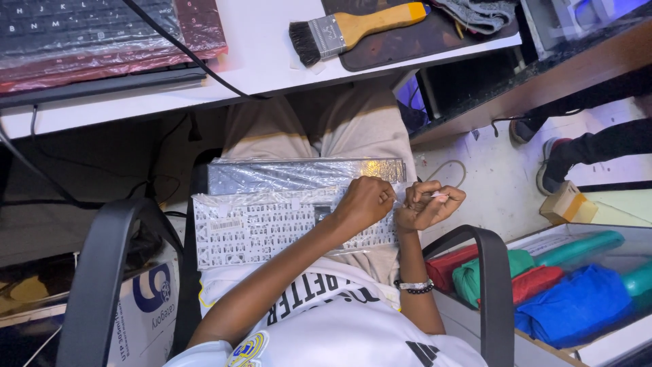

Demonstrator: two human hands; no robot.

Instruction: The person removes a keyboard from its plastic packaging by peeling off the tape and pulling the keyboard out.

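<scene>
A silver-grey keyboard panel point(292, 228) is showing a white key grid; the brush point(353, 28) is wearing yellow, bristles black, on a white counter point(265, 61).

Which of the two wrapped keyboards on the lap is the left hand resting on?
The white one nearest the body; the grey one lies beyond, untouched by the left hand.

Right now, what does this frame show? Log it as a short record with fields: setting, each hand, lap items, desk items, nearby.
Setting: person seated in black armchair at white desk
Left hand: resting on white plastic-wrapped keyboard panel on the lap
Right hand: pinching a small pale item, too small to identify
Lap items: grey wrapped keyboard lying behind the white panel
Desk items: yellow-handled black-bristle brush, black keyboard in plastic
Nearby: box of coloured cloth bundles
</scene>
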